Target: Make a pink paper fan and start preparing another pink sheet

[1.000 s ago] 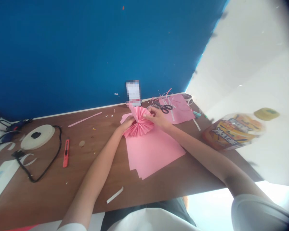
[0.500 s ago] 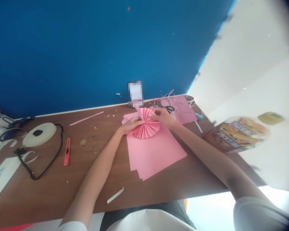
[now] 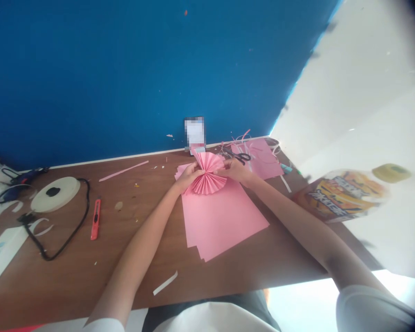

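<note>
A pink pleated paper fan (image 3: pixel 208 177) is spread over the far end of a stack of pink paper sheets (image 3: pixel 221 219) on the brown table (image 3: pixel 72 263). My left hand (image 3: pixel 188 176) pinches the fan's left side near its centre. My right hand (image 3: pixel 235 169) grips its right edge. Both hands are closed on the folded paper, holding it just above the sheets.
Black scissors (image 3: pixel 240 157) lie on more pink paper (image 3: pixel 263 159) behind my right hand. A red box cutter (image 3: pixel 95 218), a white tape roll (image 3: pixel 55 193), a black cable (image 3: pixel 67 240) and a glue gun (image 3: pixel 24 177) are at the left. A drink bottle (image 3: pixel 346 193) lies at the right edge.
The fan has shifted slightly and its pleats have been drawn closer together. My hands have moved a little along its edges.
</note>
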Demonstrator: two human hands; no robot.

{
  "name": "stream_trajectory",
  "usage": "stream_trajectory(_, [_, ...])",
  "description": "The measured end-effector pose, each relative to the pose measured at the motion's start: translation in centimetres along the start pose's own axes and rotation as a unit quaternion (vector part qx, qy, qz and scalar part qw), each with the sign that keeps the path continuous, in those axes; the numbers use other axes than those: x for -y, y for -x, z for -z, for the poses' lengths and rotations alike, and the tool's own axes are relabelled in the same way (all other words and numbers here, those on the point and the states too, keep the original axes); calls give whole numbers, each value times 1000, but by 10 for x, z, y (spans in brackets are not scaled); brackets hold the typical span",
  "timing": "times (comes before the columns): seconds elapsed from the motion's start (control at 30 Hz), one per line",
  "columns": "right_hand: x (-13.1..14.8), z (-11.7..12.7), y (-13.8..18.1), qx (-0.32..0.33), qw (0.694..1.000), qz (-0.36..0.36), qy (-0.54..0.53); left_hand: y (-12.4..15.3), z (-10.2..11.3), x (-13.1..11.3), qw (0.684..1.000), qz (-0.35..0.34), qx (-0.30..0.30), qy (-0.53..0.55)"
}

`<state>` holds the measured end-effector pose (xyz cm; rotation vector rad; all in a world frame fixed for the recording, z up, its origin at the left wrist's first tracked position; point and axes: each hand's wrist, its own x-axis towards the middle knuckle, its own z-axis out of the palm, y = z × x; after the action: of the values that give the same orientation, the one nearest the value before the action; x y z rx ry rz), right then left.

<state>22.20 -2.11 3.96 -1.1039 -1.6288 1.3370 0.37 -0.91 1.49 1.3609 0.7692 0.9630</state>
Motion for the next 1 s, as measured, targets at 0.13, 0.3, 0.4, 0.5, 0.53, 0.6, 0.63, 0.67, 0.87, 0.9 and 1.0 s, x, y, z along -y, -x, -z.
stream_trajectory(0.13, [-4, 0, -2, -6, 1000, -7, -10, 0, -2, 0, 999, -19, -29, 22])
stream_trajectory(0.3, [-5, -1, -1, 26, 999, -19, -22, -1, -3, 2, 998, -26, -57, 25])
stream_trajectory(0.4, [-5, -3, 0, 53, 998, -23, -20, -4, 2, 7, 996, -12, -89, 25])
stream_trajectory(0.5, [-6, -6, 0, 53, 998, -22, -15, -8, 7, 12, 994, -12, -107, 28])
stream_trajectory(0.53, [-7, -6, 0, 52, 998, -21, -15, -8, 9, 13, 993, -15, -111, 30])
stream_trajectory(0.6, [-8, -6, -1, 44, 999, -17, -9, -10, 11, 14, 991, -19, -125, 35])
stream_trajectory(0.63, [-9, -6, -1, 38, 999, -16, -3, -10, 12, 15, 990, -20, -135, 36])
stream_trajectory(0.67, [-10, -6, -1, 29, 999, -14, 4, -11, 12, 15, 988, -21, -145, 37])
stream_trajectory(0.87, [-7, 0, 1, 43, 999, -9, 18, -11, 16, 15, 982, -20, -186, 23])
stream_trajectory(0.9, [-4, 1, 2, 68, 997, -16, 22, -10, 16, 13, 985, -11, -173, 16])
stream_trajectory(1.0, [4, 5, 4, 86, 996, -20, 32, -5, 13, 7, 997, 12, -81, 8])
